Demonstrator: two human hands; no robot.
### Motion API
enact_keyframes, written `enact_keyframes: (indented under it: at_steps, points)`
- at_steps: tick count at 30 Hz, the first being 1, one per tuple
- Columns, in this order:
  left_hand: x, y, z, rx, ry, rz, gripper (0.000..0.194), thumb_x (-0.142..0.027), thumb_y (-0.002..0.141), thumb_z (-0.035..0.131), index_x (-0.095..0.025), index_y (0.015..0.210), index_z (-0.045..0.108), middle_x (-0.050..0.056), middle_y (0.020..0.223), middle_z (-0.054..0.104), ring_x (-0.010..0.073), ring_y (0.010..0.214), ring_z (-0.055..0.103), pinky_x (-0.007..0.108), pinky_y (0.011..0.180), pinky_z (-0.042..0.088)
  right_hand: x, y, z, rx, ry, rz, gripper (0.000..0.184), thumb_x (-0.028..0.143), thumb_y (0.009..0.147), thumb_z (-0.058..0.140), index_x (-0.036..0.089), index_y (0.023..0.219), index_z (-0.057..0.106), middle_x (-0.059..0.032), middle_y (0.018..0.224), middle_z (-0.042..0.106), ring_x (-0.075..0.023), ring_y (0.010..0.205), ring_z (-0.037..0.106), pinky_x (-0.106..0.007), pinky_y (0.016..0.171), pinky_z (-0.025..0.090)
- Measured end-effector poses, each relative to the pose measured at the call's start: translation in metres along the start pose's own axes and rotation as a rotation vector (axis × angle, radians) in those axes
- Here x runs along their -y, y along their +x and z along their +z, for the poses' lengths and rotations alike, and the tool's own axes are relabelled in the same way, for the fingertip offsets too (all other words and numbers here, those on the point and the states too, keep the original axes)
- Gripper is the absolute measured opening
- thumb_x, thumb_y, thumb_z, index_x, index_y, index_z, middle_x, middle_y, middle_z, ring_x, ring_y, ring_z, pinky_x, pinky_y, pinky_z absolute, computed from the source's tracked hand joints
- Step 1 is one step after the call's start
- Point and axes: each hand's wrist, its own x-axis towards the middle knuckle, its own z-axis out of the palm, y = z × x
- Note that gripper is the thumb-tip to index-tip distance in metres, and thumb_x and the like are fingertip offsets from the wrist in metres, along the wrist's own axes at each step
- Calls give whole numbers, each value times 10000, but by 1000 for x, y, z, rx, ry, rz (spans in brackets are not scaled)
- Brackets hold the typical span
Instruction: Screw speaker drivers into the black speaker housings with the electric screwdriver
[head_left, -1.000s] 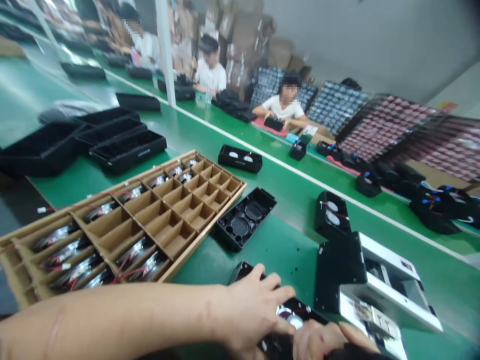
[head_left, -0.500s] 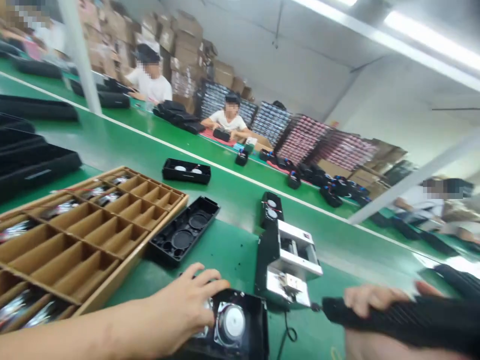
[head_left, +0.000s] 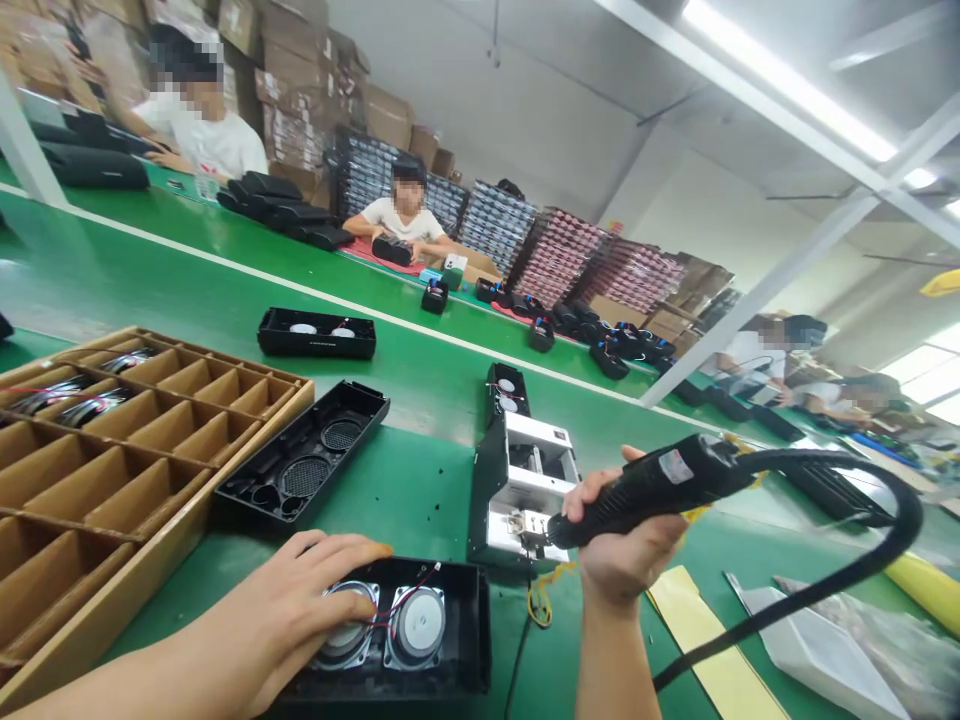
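Note:
My left hand [head_left: 292, 610] lies flat, fingers together, on the left round speaker driver [head_left: 346, 632]. That driver and a second one [head_left: 415, 627] sit in an open black speaker housing [head_left: 474, 625], joined by thin red wires. My right hand [head_left: 622, 530] grips a black corded electric screwdriver [head_left: 675, 480]. Its tip points left, next to a white-and-black metal fixture [head_left: 529, 490] standing on the green belt. I cannot tell whether the tip touches the fixture.
A cardboard divider tray [head_left: 172, 388] with several speakers stands at left, beside an empty black housing [head_left: 300, 455]. Another housing [head_left: 316, 333] sits farther up the belt. A yellow sheet [head_left: 709, 640] and white plastic lie at lower right. Co-workers sit at nearby benches.
My head has turned, showing more of the room. My right hand has brought the screwdriver left toward the fixture, and my left hand has moved onto the speaker.

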Motion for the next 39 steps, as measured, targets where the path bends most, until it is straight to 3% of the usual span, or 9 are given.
enact_keyframes:
  at_steps: [5, 14, 27, 39]
  points:
    - [4, -2, 1, -7, 15, 20, 564, -27, 879, 504, -393, 1260, 701, -59, 1601, 498, 206, 1335, 558, 324, 1022, 466, 1, 0, 2, -3, 9, 1, 711, 800, 972, 343, 169, 1248, 520, 33, 657, 519, -130, 412, 466, -276, 399, 406]
    - [3, -1, 1, 20, 64, 22, 574, -26, 884, 493, -411, 1244, 722, -71, 1648, 435, 204, 1369, 542, 341, 1051, 474, -6, -2, -2, 12, 7, 9, 693, 788, 982, 329, 172, 1226, 529, 24, 658, 529, -137, 411, 475, -273, 393, 397]
    - [5, -4, 2, 3, 74, 15, 584, -66, 903, 532, -455, 1302, 708, -63, 1645, 453, 220, 1341, 586, 360, 1044, 515, 7, -1, -2, -67, -4, 26, 795, 860, 933, 329, 178, 1294, 523, 48, 645, 493, -130, 410, 439, -282, 404, 384]
    - [4, -5, 3, 6, 51, -7, 551, -77, 887, 554, -438, 1266, 726, -61, 1626, 479, 235, 1319, 600, 365, 1038, 494, -3, -5, -6, -22, 27, 40, 756, 843, 944, 346, 178, 1256, 522, 40, 641, 515, -133, 408, 457, -282, 410, 395]
